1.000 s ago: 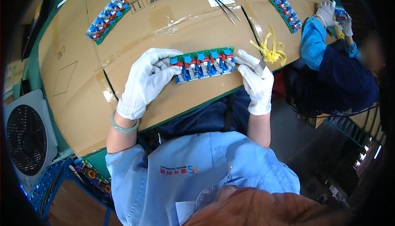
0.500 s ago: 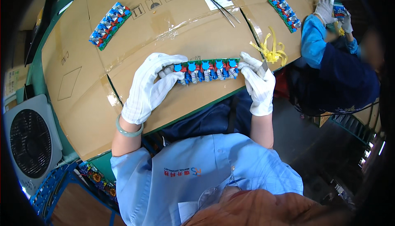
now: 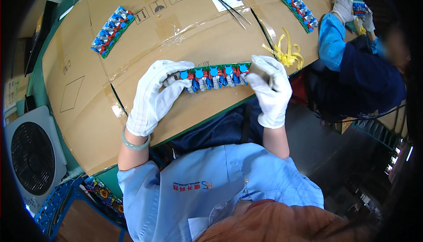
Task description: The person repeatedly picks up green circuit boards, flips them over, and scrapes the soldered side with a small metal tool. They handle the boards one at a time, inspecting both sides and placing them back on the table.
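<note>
A green circuit board strip (image 3: 216, 77) with blue, red and white parts lies on the cardboard-covered table (image 3: 185, 35) in front of me. My left hand (image 3: 156, 94), in a white glove, rests on the strip's left end with fingers spread over it. My right hand (image 3: 269, 87), also gloved, sits at the strip's right end and pinches a thin metal tool, likely tweezers (image 3: 272, 81).
A second board strip (image 3: 112, 31) lies at the far left, a third (image 3: 301, 11) at the far right. Long tweezers (image 3: 230, 6) and a white paper lie at the back. Yellow ties (image 3: 284, 52) sit right of my hand. A co-worker in blue (image 3: 352, 61) works at right. A fan (image 3: 33, 158) stands lower left.
My left hand has slid leftward along the strip, uncovering more of its parts. My right hand has lifted slightly at the right end.
</note>
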`<act>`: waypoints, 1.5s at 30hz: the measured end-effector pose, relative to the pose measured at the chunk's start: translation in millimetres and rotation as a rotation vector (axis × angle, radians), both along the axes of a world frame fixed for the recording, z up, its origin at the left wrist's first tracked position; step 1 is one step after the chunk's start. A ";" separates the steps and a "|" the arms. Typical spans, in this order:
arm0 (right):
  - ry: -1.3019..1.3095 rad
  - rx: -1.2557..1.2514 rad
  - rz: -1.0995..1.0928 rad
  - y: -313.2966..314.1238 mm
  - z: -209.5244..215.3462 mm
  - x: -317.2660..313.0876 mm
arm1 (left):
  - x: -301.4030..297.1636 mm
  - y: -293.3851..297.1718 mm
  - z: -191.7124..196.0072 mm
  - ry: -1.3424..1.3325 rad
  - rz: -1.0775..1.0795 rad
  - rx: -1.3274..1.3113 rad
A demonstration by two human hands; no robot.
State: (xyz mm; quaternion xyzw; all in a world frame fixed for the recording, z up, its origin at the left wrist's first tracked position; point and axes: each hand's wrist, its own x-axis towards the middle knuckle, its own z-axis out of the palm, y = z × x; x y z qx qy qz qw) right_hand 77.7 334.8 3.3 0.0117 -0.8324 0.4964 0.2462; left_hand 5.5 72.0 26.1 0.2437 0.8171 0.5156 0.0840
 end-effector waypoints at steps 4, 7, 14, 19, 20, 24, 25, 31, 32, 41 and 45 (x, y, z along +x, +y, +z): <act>0.057 0.259 0.030 -17.6 11.1 -15.9 | -0.6 -1.7 2.3 0.001 -0.020 -0.020; 0.089 0.357 0.065 -14.7 -0.5 -15.5 | -0.1 -4.5 -0.3 0.006 -0.030 -0.010; 0.038 0.385 0.015 -16.3 0.5 -9.4 | 2.6 -3.8 1.4 0.073 -0.036 0.009; 0.138 0.382 -0.002 -25.1 3.0 -8.4 | -0.6 -1.9 4.6 0.240 -0.028 -0.011; 0.143 0.392 -0.014 -25.5 3.8 -7.9 | -0.5 -1.2 6.2 0.256 -0.022 -0.026; 0.224 0.448 0.030 -18.4 0.7 -8.5 | -0.1 0.3 5.6 0.316 -0.040 -0.019; 0.218 0.445 0.057 -15.2 -2.6 -7.4 | -1.5 -1.1 2.3 0.317 -0.064 -0.040; 0.011 0.416 0.362 1.9 -8.9 20.8 | -5.6 -9.3 2.0 0.360 -0.273 -0.218; 0.019 0.390 0.292 3.1 -7.8 25.1 | -5.6 -9.0 5.8 0.348 -0.296 -0.223; -0.200 0.079 -0.102 6.3 -8.7 34.1 | -7.6 -11.1 4.8 0.185 -0.124 -0.041; -0.247 0.107 -0.043 -1.0 -1.9 30.9 | 0.9 -4.2 17.2 -0.121 0.029 -0.078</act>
